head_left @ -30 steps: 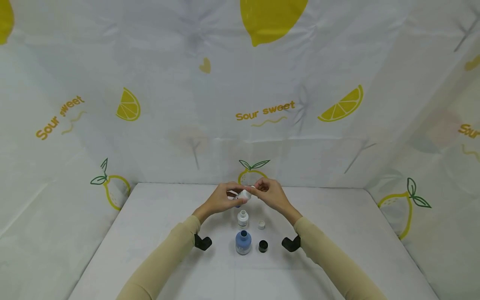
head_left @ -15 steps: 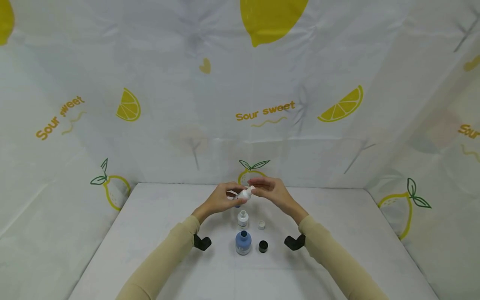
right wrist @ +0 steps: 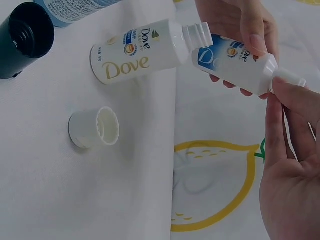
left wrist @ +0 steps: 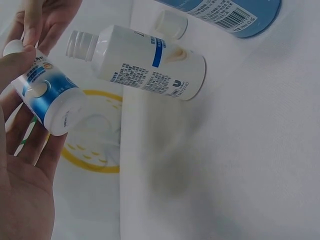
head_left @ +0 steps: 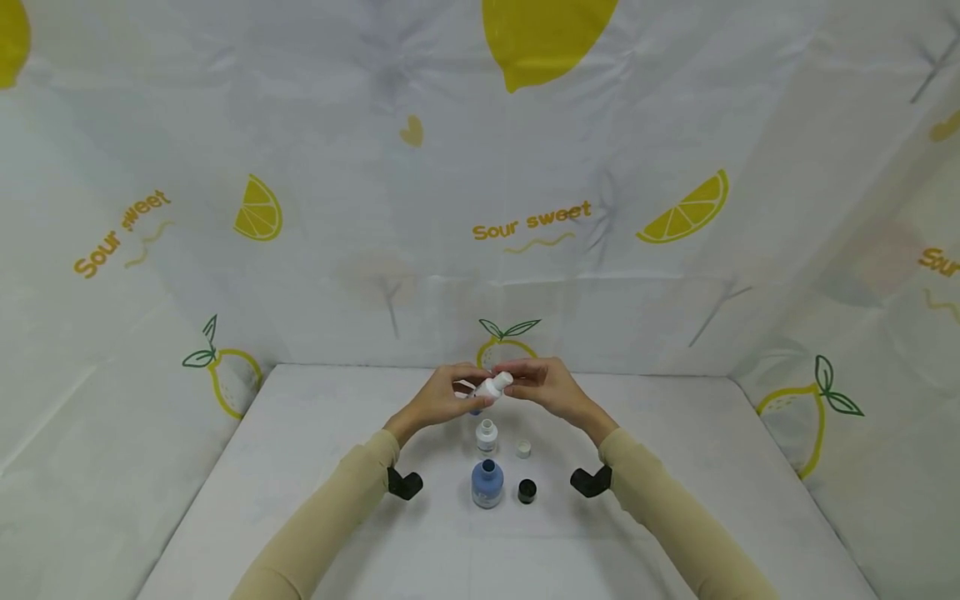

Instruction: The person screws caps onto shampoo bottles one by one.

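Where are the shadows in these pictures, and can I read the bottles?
Head view: soft shadows beside the sleeves on the table, lettering on the held bottle too small to read; left wrist view: a blurry-edged shadow across the table; right wrist view: readable "Dove" on the open white bottle.

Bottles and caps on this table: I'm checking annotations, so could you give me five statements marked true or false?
1. The left hand holds a white-and-blue bottle. True.
2. The black cap stands apart from the blue bottle. True.
3. The blue bottle is capped. False: its mouth is open.
4. The gold-lettered bottle stands uncapped near a loose white cap. True.
5. The loose white cap's opening faces down. False: it faces up.
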Tool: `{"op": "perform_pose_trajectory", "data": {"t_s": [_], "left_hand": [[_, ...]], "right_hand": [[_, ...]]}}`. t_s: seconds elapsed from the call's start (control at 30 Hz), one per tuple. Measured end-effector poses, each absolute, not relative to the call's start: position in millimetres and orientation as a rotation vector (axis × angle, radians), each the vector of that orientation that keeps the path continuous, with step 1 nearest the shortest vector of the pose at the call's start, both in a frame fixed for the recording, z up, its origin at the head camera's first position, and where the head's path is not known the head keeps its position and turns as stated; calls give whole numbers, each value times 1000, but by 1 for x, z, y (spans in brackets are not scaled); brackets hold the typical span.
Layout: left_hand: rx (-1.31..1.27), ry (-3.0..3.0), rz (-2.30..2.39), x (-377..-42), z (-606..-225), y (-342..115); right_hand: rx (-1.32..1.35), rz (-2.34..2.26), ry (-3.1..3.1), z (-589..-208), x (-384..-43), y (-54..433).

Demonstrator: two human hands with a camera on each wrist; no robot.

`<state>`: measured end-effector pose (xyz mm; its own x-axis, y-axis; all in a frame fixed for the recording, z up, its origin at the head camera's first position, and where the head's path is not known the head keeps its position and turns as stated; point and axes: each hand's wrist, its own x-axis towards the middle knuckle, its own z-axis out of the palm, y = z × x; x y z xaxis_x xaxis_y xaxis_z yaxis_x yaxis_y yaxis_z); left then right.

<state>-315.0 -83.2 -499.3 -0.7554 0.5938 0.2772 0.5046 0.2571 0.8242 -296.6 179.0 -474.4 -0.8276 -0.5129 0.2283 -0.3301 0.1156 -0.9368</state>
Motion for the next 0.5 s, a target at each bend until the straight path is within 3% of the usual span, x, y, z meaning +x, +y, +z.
{"op": "perform_pose_trajectory", "data": {"t_s": [0.5], "left_hand": [[1042, 2434, 1534, -315, -495, -82]], "right_hand": [[-717, -1774, 2339, -466, -292, 176]]}}
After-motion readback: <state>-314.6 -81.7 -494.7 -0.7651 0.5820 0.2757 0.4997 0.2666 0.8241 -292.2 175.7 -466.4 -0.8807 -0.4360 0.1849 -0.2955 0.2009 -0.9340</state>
